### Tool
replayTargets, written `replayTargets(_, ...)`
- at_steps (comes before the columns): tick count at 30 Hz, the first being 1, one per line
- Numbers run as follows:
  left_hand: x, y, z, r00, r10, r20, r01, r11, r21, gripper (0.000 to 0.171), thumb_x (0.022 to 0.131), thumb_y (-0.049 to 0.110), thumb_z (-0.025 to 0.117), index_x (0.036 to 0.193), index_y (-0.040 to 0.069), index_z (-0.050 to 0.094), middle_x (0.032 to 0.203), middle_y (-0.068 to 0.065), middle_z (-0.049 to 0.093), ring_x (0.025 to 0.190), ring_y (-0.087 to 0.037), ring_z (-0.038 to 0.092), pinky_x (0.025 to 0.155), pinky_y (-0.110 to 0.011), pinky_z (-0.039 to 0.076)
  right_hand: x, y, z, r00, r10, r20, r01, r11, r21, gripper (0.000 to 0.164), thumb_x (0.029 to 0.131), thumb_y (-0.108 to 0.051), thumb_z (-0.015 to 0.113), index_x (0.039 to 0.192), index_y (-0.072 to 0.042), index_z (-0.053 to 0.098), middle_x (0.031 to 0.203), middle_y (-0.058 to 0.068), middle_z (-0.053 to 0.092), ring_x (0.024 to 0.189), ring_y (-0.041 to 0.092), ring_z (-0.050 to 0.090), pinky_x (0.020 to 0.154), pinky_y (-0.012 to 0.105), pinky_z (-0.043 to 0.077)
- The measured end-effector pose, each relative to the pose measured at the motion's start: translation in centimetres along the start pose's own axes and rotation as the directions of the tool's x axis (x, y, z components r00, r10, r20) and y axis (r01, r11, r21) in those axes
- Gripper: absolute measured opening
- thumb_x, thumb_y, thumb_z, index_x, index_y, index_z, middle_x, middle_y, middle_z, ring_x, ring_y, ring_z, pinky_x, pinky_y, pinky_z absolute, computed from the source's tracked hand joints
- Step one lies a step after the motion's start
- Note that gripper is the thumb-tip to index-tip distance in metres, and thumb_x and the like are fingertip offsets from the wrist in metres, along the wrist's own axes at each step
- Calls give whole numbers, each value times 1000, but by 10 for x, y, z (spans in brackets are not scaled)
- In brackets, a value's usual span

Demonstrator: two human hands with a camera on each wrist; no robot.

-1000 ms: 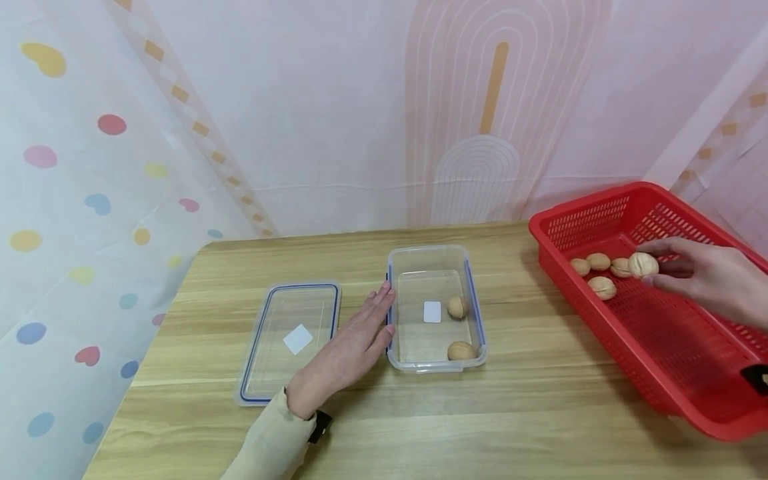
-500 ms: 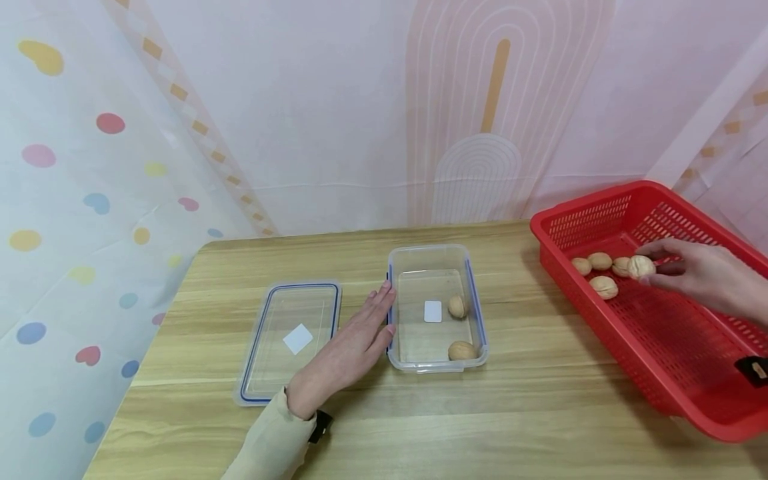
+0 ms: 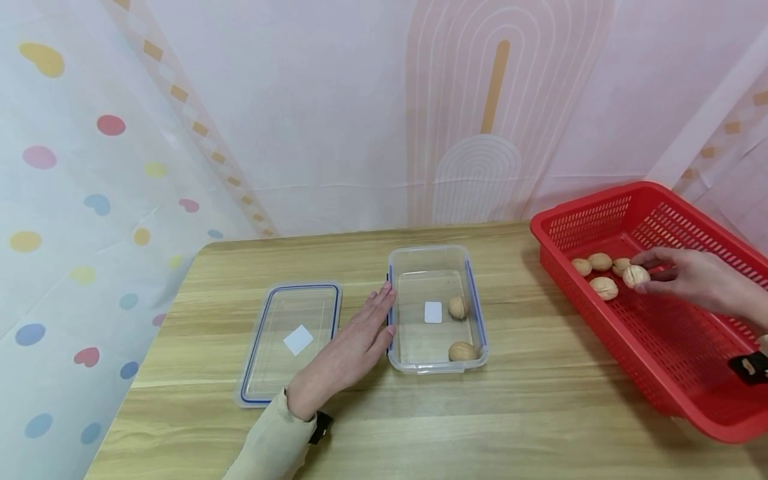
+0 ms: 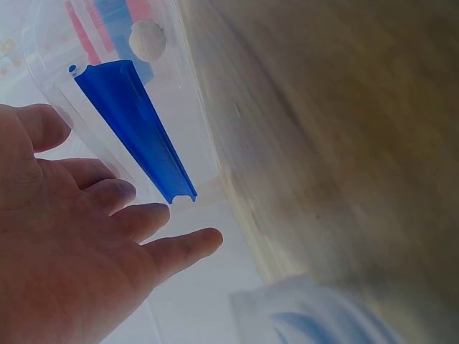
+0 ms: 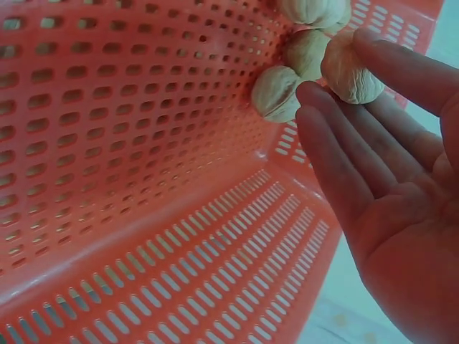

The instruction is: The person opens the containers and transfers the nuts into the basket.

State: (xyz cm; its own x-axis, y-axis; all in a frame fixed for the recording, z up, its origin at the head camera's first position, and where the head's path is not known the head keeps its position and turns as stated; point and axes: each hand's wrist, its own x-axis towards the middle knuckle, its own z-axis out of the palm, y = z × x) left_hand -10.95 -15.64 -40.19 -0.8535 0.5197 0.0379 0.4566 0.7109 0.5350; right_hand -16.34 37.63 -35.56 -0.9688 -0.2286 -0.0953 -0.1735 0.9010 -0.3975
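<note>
My right hand (image 3: 699,277) reaches into the red basket (image 3: 606,343) and pinches a walnut (image 3: 636,277) between thumb and fingers. Several other walnuts (image 3: 603,288) lie at the basket's far left end, close to the pinched one. In the right wrist view the held walnut (image 5: 351,69) sits at the fingertips. My left hand (image 3: 348,357) has its fingers extended, the tips at the left wall of a clear plastic container (image 3: 414,347). Two walnuts lie inside along its right side, one (image 3: 457,307) behind the other (image 3: 462,351). A blue latch (image 4: 136,129) shows on the container's side.
Left of the container, a clear lid (image 3: 276,360) with a blue seal lies on the wooden table (image 3: 480,427), partly behind the left hand. A patterned cloth (image 3: 336,120) hangs behind the table. The basket stands at the right.
My right hand and its walnut have shifted slightly left and toward the near side of the basket. The left hand, container and lid have stayed in place.
</note>
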Motion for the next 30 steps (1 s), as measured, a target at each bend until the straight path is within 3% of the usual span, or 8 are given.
replayTargets(3, 0, 0, 0, 1000, -2, 0, 2, 1000, 1, 60, 113, 27, 42, 164, 2, 21, 172, -8, 10, 158, -33, 15, 127, -51, 19, 1, 4, 2, 1000, 2, 19, -3, 1000, 23, 44, 95, -12, 76, 124, 17, 60, 116, 37, 66, 107, 55, 62, 81, 54, 60)
replayTargets(5, 0, 0, 0, 1000, -1, -1, 1, 1000, 3, 60, 113, 26, 42, 164, 1, 22, 172, -9, 10, 157, -33, 16, 126, -51, 19, 2, 6, 3, 1000, 1, 29, -2, 999, 32, 44, 95, -13, 76, 124, 16, 61, 115, 35, 68, 108, 53, 64, 78, 39, 61)
replayTargets(8, 0, 0, 0, 1000, -1, -1, 1, 1000, 4, 60, 113, 26, 42, 164, 2, 22, 172, -9, 11, 157, -33, 16, 126, -51, 20, 3, 11, 4, 999, -18, 43, 16, 999, 45, 42, 94, -11, 76, 123, 15, 62, 113, 33, 69, 107, 52, 66, 72, 23, 55)
replayTargets(10, 0, 0, 0, 1000, 0, -2, 0, 1000, 7, 60, 113, 26, 42, 164, 2, 22, 172, -10, 11, 157, -34, 17, 126, -51, 20, 3, 12, 4, 999, -24, 46, 22, 999, 38, 40, 94, -10, 77, 122, 15, 63, 112, 31, 70, 105, 49, 67, 70, 20, 52)
replayTargets(14, 0, 0, 0, 1000, 1, -5, -1, 1000, 9, 60, 113, 26, 42, 164, 2, 22, 172, -10, 12, 157, -34, 17, 126, -51, 20, 6, 14, 6, 998, -42, 50, 41, 999, 12, 37, 91, -6, 78, 118, 15, 65, 107, 28, 72, 98, 40, 70, 70, 23, 54)
replayTargets(21, 0, 0, 0, 1000, 8, -12, -8, 1000, 12, 60, 112, 26, 42, 163, 1, 23, 172, -11, 14, 157, -34, 18, 126, -51, 20, 12, 16, 10, 993, -45, 106, 44, 999, 11, 39, 90, -8, 80, 116, 17, 64, 103, 26, 72, 98, 43, 69, 70, 30, 58)
replayTargets(30, 0, 1, 0, 1000, 6, -8, -6, 1000, 12, 60, 113, 27, 42, 164, 2, 22, 172, -10, 13, 157, -34, 17, 126, -50, 20, 15, 15, 10, 988, -77, 132, 85, 995, -55, 39, 88, -10, 82, 114, 14, 67, 104, 23, 73, 93, 33, 70, 70, 33, 56)
